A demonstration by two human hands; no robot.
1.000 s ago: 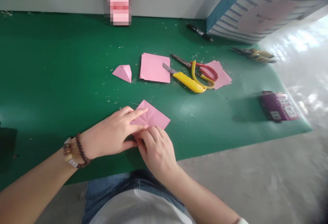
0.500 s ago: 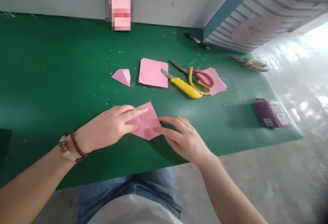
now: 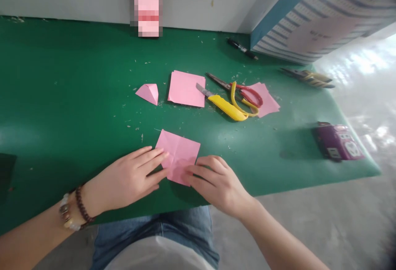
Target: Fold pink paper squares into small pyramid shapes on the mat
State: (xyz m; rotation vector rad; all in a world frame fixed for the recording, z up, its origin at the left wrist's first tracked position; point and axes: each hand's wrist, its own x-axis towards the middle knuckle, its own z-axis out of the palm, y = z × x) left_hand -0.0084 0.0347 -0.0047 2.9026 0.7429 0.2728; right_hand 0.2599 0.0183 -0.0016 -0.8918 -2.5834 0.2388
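Note:
A square of pink paper (image 3: 181, 150) with crease lines lies on the green table top in front of me. My left hand (image 3: 133, 177) rests at its left side, fingers stretched out and the fingertips on the sheet. At the lower right edge, my right hand (image 3: 218, 183) has its fingers curled onto the paper and seems to pinch it; the thumb is mostly hidden. Beyond the sheet sit a folded pink paper piece (image 3: 149, 93) and a stack of pink paper squares (image 3: 185, 88). The blade tip of a yellow utility knife (image 3: 227, 107) lies over the stack.
Scissors (image 3: 236, 88) with red and yellow handles lie beside the knife, partly over more pink paper (image 3: 269, 100). Farther off are a black pen (image 3: 243, 48), pliers (image 3: 307, 76), a purple box-like object (image 3: 340, 141) and a striped box (image 3: 305, 22). Paper scraps dot the table.
The pink sheet has turned and come slightly nearer to me. Both hands have shifted toward me with it, and the left fingers now lie nearer its left edge.

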